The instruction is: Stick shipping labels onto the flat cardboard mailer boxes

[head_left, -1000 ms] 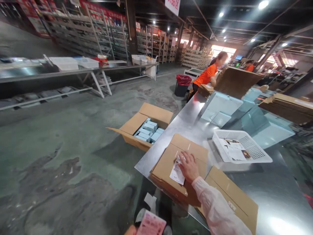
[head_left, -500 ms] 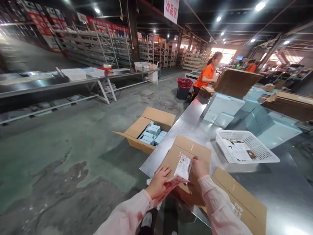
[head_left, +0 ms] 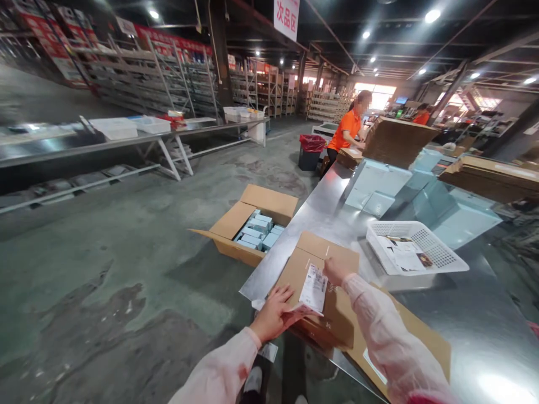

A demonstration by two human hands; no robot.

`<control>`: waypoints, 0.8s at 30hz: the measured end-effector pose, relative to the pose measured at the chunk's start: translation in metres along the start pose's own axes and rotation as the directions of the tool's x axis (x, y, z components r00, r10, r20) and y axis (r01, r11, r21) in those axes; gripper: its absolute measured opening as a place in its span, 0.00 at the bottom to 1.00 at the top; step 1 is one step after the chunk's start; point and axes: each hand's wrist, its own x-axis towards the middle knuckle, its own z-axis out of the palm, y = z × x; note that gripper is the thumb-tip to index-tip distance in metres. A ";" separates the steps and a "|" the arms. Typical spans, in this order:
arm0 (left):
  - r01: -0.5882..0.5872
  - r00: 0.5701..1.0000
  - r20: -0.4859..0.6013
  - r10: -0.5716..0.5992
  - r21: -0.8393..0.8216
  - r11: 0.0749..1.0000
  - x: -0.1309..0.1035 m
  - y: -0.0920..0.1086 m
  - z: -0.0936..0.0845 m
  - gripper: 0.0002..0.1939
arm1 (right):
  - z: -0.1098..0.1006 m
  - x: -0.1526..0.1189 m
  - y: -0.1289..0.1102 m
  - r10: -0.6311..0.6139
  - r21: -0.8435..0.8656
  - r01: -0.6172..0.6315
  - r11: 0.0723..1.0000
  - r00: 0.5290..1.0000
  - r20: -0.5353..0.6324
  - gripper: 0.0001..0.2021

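A flat brown cardboard box (head_left: 309, 252) lies at the table's near corner, with a white printed shipping label (head_left: 314, 288) on its top face. My left hand (head_left: 273, 314) rests at the box's left edge, fingers over the cardboard; the label's curled lower edge, pinkish underneath, runs to its thumb and appears held there. Closed fingers of my right hand (head_left: 338, 270) are at the label's upper right edge; the fingertips are partly hidden. Beneath my right forearm lies another flat cardboard piece (head_left: 415, 331), with a white paper showing near its lower edge.
On the floor left of the metal table (head_left: 314, 216) stands an open carton (head_left: 236, 220) of small light-blue boxes. A white basket (head_left: 446, 258) with papers, light-blue boxes (head_left: 374, 185) and stacked cardboard (head_left: 398, 140) are on the table. A person in orange (head_left: 347, 126) stands beyond.
My right hand has moved up along the label's right edge. The label now lies flatter on the box, and less of its pinkish underside shows. The view has shifted slightly.
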 end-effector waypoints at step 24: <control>0.041 0.998 0.063 -0.032 -0.151 0.988 0.001 -0.001 -0.004 0.12 | 0.045 -0.019 -0.006 -0.032 -0.065 0.019 0.998 0.981 -0.191 0.28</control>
